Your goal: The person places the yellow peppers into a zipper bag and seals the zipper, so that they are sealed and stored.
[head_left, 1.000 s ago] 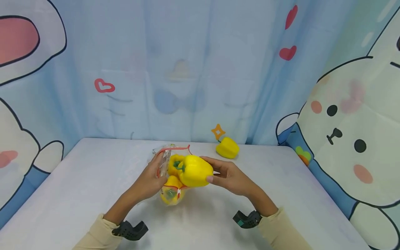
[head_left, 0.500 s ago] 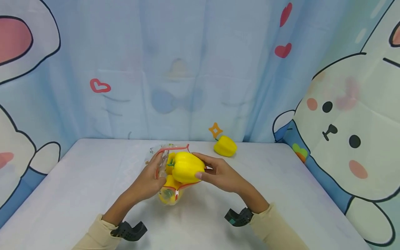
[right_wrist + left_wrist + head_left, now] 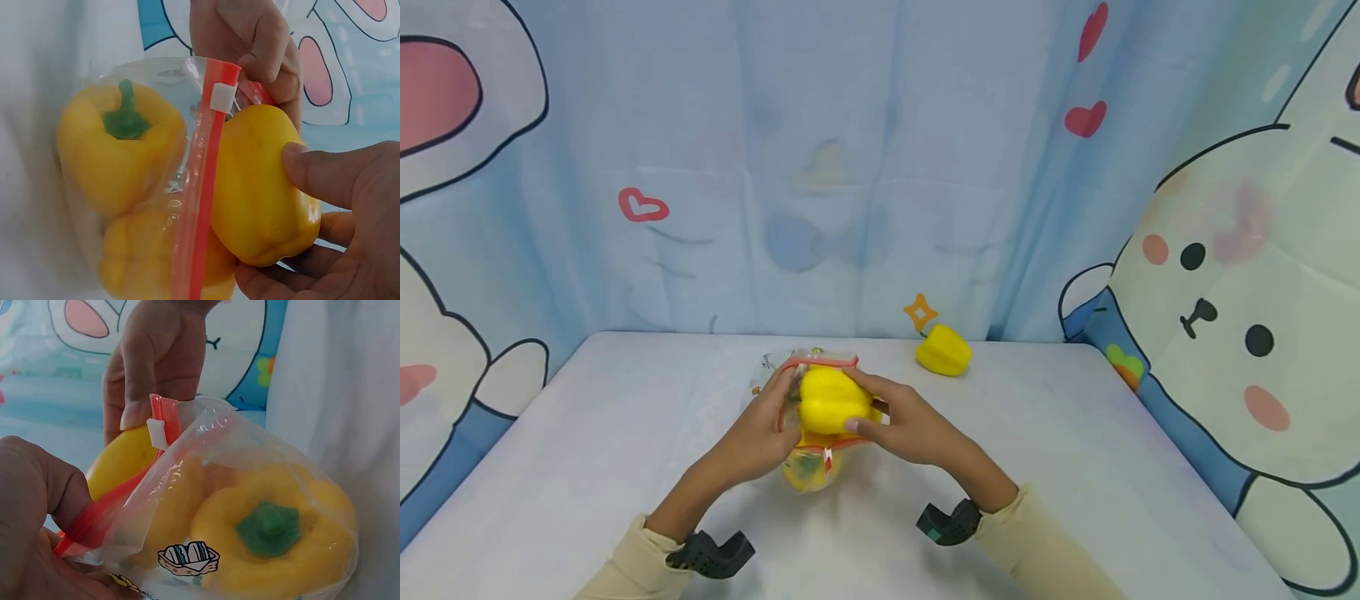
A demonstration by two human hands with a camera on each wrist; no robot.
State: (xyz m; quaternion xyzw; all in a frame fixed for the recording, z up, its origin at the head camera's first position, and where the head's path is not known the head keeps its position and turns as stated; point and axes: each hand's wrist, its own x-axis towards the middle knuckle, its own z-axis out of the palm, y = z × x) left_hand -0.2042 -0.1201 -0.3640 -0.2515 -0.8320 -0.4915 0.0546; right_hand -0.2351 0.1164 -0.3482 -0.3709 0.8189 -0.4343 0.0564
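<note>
A clear zip bag with a red zip edge and a white slider stands on the table, its mouth spread open. My left hand grips the bag by its red edge. Between the thumb and fingers of my right hand is a yellow bell pepper, held right at the bag's mouth. Inside the bag sit other yellow peppers; one with a green stem shows through the plastic. In the head view the held pepper hides most of what lies inside.
Another yellow pepper lies near the table's back edge, right of the bag. The white table meets a blue printed curtain behind. Black wrist cameras hang under both forearms.
My right hand has carried the pepper leftward, from beside the bag into its mouth. The left hand keeps its grip on the bag's edge.
</note>
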